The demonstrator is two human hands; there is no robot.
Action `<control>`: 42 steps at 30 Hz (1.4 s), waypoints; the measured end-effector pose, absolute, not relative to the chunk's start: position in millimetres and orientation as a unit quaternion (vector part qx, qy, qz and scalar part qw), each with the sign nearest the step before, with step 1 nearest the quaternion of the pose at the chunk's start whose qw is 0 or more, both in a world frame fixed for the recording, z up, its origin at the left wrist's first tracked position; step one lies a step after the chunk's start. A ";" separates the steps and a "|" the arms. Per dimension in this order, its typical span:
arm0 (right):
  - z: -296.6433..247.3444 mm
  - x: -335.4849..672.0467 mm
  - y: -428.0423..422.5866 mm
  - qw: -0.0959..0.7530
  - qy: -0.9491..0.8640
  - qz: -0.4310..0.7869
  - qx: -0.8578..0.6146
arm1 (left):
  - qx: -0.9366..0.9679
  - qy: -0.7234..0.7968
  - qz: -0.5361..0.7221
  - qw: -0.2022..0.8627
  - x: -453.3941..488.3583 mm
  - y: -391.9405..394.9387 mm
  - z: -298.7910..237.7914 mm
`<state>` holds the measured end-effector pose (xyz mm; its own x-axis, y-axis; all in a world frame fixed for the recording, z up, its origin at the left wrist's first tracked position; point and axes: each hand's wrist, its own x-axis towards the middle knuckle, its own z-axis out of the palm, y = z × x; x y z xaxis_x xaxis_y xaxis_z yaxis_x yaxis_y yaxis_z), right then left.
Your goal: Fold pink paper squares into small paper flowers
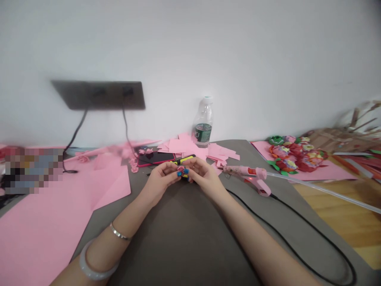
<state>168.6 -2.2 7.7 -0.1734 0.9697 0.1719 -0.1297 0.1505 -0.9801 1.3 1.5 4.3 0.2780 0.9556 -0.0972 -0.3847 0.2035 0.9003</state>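
Observation:
My left hand (162, 178) and my right hand (202, 174) meet over the grey mat (184, 234). Both pinch a small rolled pink paper flower (180, 169) between their fingertips, fingers curled round it. The nails are painted blue. My left wrist wears a thin silver bangle and a pale thick bangle. Just behind the hands lies a yellow and black tool (183, 160), partly hidden by the fingers.
A pink glue gun (250, 176) lies to the right, its black cord (297, 226) looping over the mat. Pink paper squares (205, 150), a phone (156, 157) and a plastic bottle (203, 121) sit behind. Big pink sheets (44, 214) lie left; finished paper flowers (293, 155) right.

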 end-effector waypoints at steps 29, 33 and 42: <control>0.5 172.2 1.0 0.506 -0.469 0.613 -0.386 | 0.554 0.365 0.482 0.573 -1.6 3.4 7.3; 3.0 172.9 -1.0 0.493 -0.446 0.645 -0.377 | 0.512 0.357 0.472 0.623 -0.4 2.3 9.2; 7.2 173.9 -2.1 0.483 -0.438 0.663 -0.367 | 0.410 0.333 0.432 0.731 -0.4 1.7 8.9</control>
